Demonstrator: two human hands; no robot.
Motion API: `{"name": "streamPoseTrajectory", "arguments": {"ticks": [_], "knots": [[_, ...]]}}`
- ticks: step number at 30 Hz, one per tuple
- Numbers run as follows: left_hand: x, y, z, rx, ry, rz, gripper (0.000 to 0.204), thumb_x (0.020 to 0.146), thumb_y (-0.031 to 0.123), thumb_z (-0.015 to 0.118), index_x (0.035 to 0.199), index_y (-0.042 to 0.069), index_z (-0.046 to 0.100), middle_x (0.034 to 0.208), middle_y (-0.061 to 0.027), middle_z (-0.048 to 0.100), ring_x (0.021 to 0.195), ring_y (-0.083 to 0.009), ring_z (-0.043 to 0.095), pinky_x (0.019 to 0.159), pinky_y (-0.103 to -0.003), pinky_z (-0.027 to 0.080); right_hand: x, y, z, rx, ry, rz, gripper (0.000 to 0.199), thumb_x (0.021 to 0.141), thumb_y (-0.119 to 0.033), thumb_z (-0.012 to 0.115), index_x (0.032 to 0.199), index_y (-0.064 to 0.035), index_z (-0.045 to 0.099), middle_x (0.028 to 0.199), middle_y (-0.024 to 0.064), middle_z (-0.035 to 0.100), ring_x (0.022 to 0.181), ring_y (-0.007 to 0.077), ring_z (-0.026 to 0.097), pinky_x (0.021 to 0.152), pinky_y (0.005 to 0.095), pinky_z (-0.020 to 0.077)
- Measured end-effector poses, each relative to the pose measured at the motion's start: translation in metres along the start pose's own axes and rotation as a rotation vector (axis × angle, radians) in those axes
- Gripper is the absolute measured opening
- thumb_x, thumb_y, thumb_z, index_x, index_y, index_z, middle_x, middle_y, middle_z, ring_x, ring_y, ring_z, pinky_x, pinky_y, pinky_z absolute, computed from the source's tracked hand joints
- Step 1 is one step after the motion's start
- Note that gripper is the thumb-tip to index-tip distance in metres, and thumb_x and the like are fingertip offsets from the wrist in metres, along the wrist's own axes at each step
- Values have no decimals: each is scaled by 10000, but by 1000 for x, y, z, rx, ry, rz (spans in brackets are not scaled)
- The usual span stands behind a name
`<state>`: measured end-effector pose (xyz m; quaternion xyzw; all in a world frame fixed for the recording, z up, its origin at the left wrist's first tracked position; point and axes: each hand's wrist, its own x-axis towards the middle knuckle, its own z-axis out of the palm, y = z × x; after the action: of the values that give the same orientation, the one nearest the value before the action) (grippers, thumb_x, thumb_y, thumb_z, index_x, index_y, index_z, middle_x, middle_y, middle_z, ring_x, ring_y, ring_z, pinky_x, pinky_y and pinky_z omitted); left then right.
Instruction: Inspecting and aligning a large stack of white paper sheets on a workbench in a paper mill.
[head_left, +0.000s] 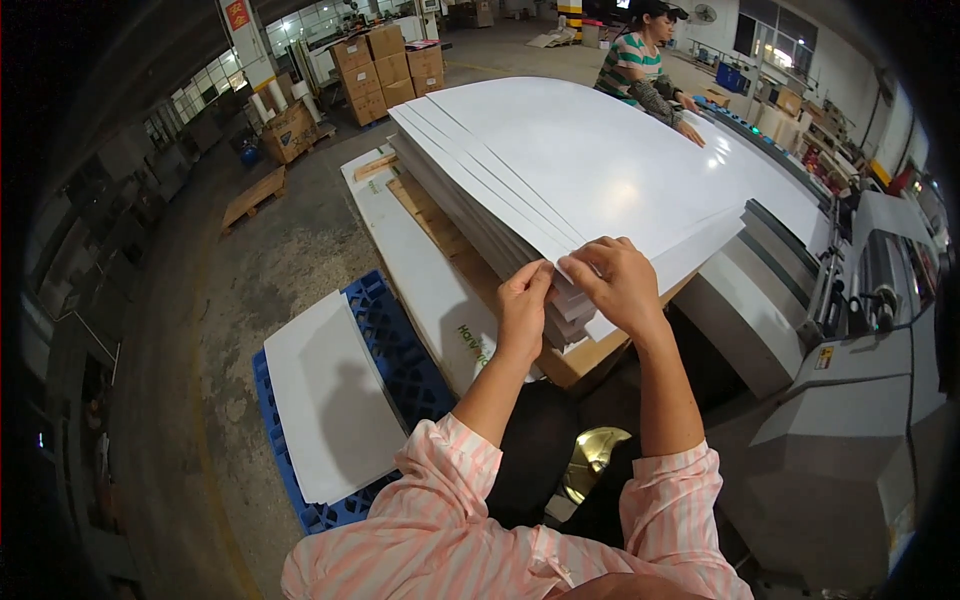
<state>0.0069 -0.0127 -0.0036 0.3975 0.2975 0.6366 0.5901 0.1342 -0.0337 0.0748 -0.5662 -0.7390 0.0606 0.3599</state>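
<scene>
A tall stack of large white sheets (600,150) lies in front of me, its upper sheets slightly fanned along the left edge. At the stack's near corner, my left hand (525,300) is closed, thumb and fingers pinching the edge of the top sheets. Close beside it, my right hand (615,283) pinches the same corner, its thumb pointing toward the left hand's fingertips. How many sheets are between the fingers cannot be made out. Below the hands, the lower layers of the stack show uneven edges.
A blue plastic pallet (375,310) with white sheets (330,410) stands at the left. Right of me is a grey machine (830,440) with rollers. Across the stack, a co-worker (645,65) in a striped shirt reaches over white sheets. Cardboard boxes (385,70) are piled further back.
</scene>
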Motion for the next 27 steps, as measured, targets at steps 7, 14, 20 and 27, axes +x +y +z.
{"name": "streamPoseTrajectory", "arguments": {"ticks": [7,14,20,27], "knots": [[1,-1,11,40,39,1,222,904,197,540,926,-4,632,782,39,545,697,-41,474,627,-199,407,0,-2,2,-69,46,64,257,748,-309,595,758,-69,689,719,67,615,736,247,568,618,358,471],[8,-8,-7,251,-15,63,179,818,139,588,799,-37,611,740,-5,542,700,-90,492,640,-245,404,9,17,8,-262,395,-386,88,700,-118,683,718,-66,614,743,39,613,652,225,566,552,311,450],[4,-9,-2,278,-36,72,148,858,151,558,795,24,599,709,36,517,657,-49,437,599,-211,352,5,21,-5,-112,297,-408,262,674,-66,682,929,-62,623,935,64,625,823,264,568,699,333,467],[7,-15,-9,251,-63,58,286,905,286,514,788,36,588,751,31,469,704,-66,438,651,-228,361,18,43,20,879,273,264,334,895,-311,539,840,6,629,763,-26,558,681,80,458,623,232,376]]}}
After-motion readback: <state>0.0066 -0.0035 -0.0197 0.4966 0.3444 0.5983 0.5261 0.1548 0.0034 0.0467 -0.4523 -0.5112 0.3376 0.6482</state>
